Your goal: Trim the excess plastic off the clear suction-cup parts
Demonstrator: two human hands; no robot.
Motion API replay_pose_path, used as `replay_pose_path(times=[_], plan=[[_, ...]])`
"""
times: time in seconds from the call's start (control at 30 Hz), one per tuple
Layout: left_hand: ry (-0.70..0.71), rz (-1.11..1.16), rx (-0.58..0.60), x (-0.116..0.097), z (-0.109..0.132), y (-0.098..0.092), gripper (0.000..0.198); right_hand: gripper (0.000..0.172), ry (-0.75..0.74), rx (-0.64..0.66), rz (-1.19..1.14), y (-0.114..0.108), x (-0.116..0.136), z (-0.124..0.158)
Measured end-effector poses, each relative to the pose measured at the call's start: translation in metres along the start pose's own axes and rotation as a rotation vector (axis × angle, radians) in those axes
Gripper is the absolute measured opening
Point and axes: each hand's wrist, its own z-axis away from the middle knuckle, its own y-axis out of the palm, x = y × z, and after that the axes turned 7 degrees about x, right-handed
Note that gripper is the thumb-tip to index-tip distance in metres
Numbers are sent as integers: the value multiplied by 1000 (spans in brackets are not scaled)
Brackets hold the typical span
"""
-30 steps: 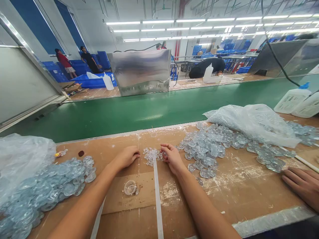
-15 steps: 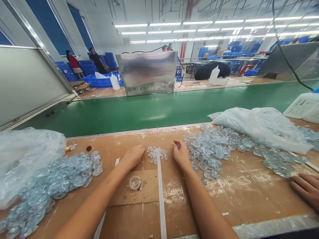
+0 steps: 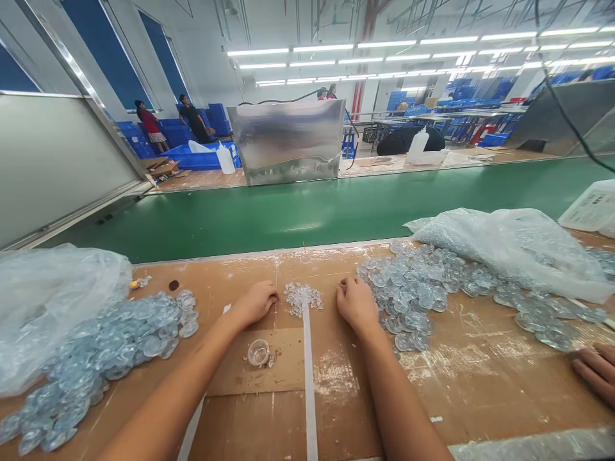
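Note:
My left hand point(image 3: 257, 301) rests on the brown worktop with its fingers curled under, just left of a small heap of tiny clear pieces point(image 3: 302, 296). On the other side of that heap my right hand point(image 3: 355, 302) lies knuckles-up with fingers curled, touching the edge of a spread of clear round discs point(image 3: 418, 285). What the fingers of either hand hold is hidden. A single clear round cup-like part point(image 3: 259, 353) lies near my left wrist. A white strip point(image 3: 307, 378) runs from the small heap toward me.
Another pile of clear discs point(image 3: 100, 352) and a plastic bag point(image 3: 52, 301) lie at left; a second bag point(image 3: 514, 246) at right. A green conveyor belt point(image 3: 298, 211) runs behind the worktop. Another person's hand point(image 3: 596, 371) rests at the right edge. White bottles point(image 3: 590, 208) stand far right.
My right hand has drawn away from the small heap to the right, toward the disc pile, and curled tighter. My left hand has barely moved. The view shifted slightly.

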Motion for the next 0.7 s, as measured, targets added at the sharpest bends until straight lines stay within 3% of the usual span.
replay_pose_path(times=[0.2,0.33,0.43,0.57,0.63,0.7], plan=[[-34,36,-46,-8,14,2,17,36,31,9,-1,-7,0,1],[-106,21,-88,-9,43,-4,19,47,90,-13,-49,-11,-8,0],[-228,-44,-144,1,76,-18,22,50,58,-135,-131,-14,-16,-4],[-452,-166,-173,19,123,-33,22,38,-198,-339,-311,-10,-8,0],[-553,-220,-124,24,138,-31,19,30,-408,-246,-432,-1,7,10],[-625,-260,-66,25,146,-25,18,26,-598,-19,-520,11,24,24]])
